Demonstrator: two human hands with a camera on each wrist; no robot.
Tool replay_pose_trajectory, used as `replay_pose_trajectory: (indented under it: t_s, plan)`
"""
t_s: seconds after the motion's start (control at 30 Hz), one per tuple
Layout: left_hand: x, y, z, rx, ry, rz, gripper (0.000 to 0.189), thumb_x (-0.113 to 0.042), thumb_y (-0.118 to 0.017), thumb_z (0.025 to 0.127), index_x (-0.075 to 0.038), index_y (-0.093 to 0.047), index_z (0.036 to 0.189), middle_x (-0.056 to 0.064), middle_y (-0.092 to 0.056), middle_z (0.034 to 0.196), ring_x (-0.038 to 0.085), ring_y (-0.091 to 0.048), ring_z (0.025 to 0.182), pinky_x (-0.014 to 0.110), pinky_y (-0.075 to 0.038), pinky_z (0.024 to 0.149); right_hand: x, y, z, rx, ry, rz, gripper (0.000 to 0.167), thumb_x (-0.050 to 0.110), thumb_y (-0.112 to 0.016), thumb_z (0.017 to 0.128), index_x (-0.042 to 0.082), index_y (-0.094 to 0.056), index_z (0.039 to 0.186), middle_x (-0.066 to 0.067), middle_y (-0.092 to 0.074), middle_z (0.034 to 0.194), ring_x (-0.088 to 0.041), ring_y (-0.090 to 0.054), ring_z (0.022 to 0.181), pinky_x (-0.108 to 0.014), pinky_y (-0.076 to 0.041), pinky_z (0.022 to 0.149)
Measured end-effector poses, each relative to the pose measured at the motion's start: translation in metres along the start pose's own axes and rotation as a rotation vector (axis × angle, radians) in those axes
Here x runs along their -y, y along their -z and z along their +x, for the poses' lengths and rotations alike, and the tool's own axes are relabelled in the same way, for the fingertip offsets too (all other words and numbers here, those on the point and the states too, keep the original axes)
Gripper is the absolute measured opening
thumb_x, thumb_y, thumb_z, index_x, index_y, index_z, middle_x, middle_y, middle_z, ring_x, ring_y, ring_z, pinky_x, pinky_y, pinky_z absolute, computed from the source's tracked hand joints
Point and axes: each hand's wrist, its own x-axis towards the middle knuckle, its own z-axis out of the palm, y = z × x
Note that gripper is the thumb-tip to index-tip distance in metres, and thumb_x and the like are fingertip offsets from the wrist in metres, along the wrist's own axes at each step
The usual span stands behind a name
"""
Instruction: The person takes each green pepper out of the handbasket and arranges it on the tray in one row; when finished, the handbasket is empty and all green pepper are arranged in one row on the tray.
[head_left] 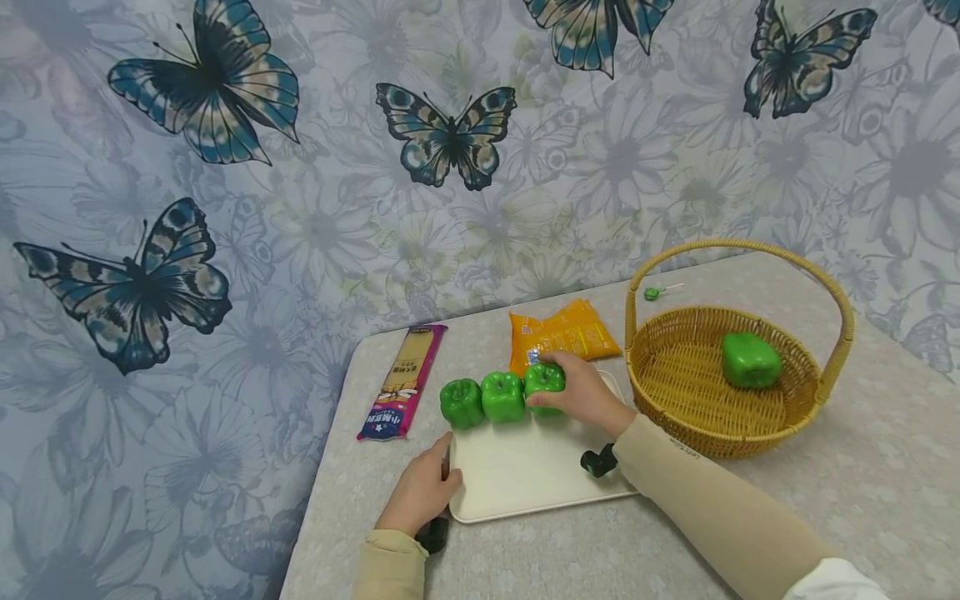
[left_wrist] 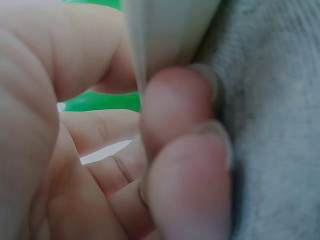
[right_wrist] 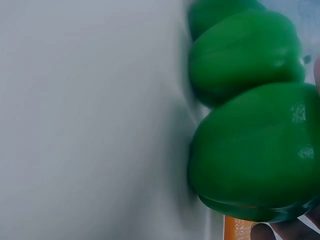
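Three green bell peppers stand in a row along the far side of a cream tray [head_left: 517, 475]: a left one [head_left: 461, 403], a middle one [head_left: 502, 397] and a right one [head_left: 544, 380]. My right hand [head_left: 581, 390] holds the right pepper, thumb on its near side and fingers over its far side. In the right wrist view that pepper [right_wrist: 255, 150] sits against the middle pepper [right_wrist: 245, 55]. At the tray's left edge, my left hand [head_left: 422, 490] grips the rim [left_wrist: 165, 35], with fingertips [left_wrist: 192, 185] tucked beneath it.
A wicker basket [head_left: 705, 433] with a tall handle stands to the right, a green bell pepper [head_left: 750, 360] inside it. Behind the tray lies an orange packet [head_left: 566, 333]; a noodle packet [head_left: 403, 383] lies at left. A small green lollipop [head_left: 652, 293] is near the wall.
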Motion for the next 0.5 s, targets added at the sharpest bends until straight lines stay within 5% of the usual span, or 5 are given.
replay_pose_trajectory:
  t_s: [0.3, 0.5]
  plan:
    - [0.0, 0.0, -0.001, 0.005, 0.002, -0.003, 0.065, -0.014, -0.062, 0.097, 0.003, -0.038, 0.155, 0.0, -0.056, 0.073, 0.012, -0.049, 0.059, 0.028, -0.039, 0.049, 0.006, 0.008, -0.005, 0.049, -0.023, -0.03, 0.091, 0.05, -0.086, 0.08, 0.008, -0.048, 0.151, -0.015, -0.054, 0.148, -0.035, -0.055, 0.131, -0.054, -0.045, 0.108]
    - [0.001, 0.001, 0.0, 0.007, 0.018, -0.001, 0.065, -0.016, -0.062, 0.097, 0.003, -0.039, 0.156, -0.001, -0.056, 0.073, 0.011, -0.049, 0.06, 0.027, -0.039, 0.05, 0.016, 0.034, -0.019, 0.025, 0.008, -0.046, 0.089, 0.056, -0.078, 0.085, 0.012, -0.045, 0.154, -0.014, -0.048, 0.155, -0.04, -0.046, 0.141, -0.06, -0.04, 0.11]
